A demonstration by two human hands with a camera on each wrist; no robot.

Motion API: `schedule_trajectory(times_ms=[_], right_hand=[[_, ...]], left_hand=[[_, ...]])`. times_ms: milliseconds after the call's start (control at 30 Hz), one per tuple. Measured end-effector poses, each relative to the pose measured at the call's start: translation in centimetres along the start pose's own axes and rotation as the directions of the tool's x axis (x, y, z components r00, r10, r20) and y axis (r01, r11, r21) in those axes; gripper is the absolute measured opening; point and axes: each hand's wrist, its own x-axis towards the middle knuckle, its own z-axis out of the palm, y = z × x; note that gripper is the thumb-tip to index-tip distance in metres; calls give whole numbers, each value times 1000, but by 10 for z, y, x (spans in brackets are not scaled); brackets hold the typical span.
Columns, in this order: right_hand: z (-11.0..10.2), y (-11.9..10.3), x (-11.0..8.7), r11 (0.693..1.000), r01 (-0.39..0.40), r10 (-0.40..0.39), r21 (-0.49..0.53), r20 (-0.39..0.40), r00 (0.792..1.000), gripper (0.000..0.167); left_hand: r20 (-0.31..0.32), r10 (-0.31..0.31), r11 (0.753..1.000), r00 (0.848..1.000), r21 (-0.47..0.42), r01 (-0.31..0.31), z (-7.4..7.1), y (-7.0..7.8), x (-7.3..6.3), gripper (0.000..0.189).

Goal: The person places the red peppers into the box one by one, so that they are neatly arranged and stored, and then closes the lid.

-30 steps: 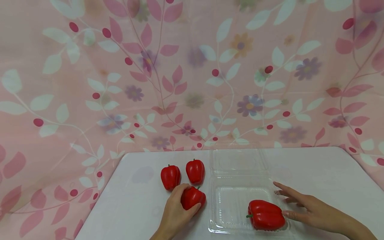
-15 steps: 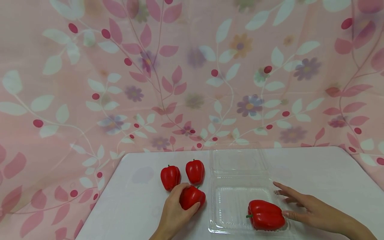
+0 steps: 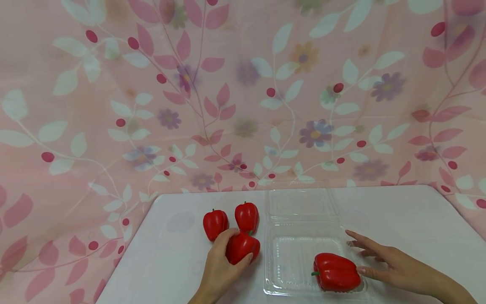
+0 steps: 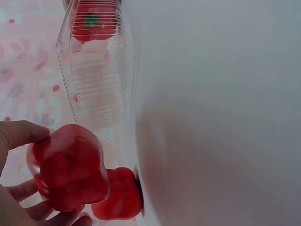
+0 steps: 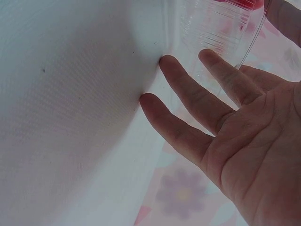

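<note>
My left hand [image 3: 220, 264] grips a red bell pepper [image 3: 243, 248] between thumb and fingers, left of a clear plastic clamshell box [image 3: 268, 270]. In the left wrist view this held pepper [image 4: 68, 167] hangs off the table surface, its lobed bottom toward the camera. Another red pepper [image 3: 336, 272] lies on its side in the box's near half, green stem pointing left. Beside the box's right edge, my right hand [image 3: 387, 261] has its fingers extended, the thumb at that pepper's end. In the right wrist view the right hand's fingertips [image 5: 151, 100] meet the table.
Two more red peppers, one at left [image 3: 215, 224] and one nearer the box [image 3: 247, 216], sit just behind the left hand. The box's lid [image 3: 301, 202] lies folded back on the white table [image 3: 171, 253]. A pink floral cloth [image 3: 243, 105] hangs behind.
The left hand has raised its pepper slightly and shifted it a little away from the body. My right hand and the pepper in the box stay where they were.
</note>
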Motion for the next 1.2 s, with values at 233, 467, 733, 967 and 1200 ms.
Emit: schedule_trajectory(times_ms=[233,467,733,967,1200], right_hand=[[0,-1,1,1000,6,-6,-7,-4,1000,82],[0,-3,2,1000,8,-8,-6,-6,1000,82],[0,-2,1,1000,10,-10,-9,-4,1000,82],[0,-1,1,1000,22,-22,-17,-11,1000,82],[1,-1,1,1000,22,-22,-21,-14,1000,81]], left_hand=[[-28,9,999,1000,-44,-10,-1,3,-1,74],[-47,15,998,999,-60,-18,-2,5,0,74],[-73,37,993,997,-105,-45,-1,10,0,77],[-83,83,987,993,-133,-93,1,15,1,77],[-65,97,984,993,-145,-105,3,19,0,77]])
